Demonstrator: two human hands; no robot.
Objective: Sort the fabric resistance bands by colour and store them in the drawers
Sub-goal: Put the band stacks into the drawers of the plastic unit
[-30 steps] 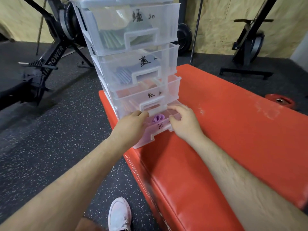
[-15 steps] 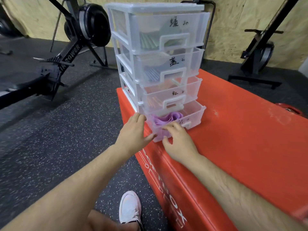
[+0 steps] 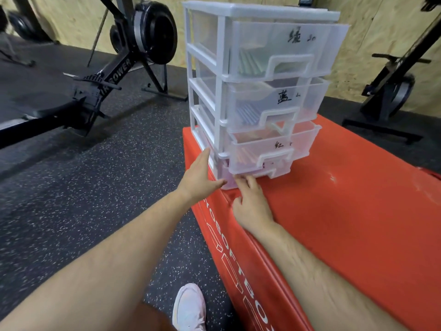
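Directly ahead, bottom drawer, touching right hand

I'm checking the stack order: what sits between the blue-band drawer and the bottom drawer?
The head view shows one drawer between the blue-band drawer and the bottom drawer: the third drawer, slightly pulled out, holding reddish bands.
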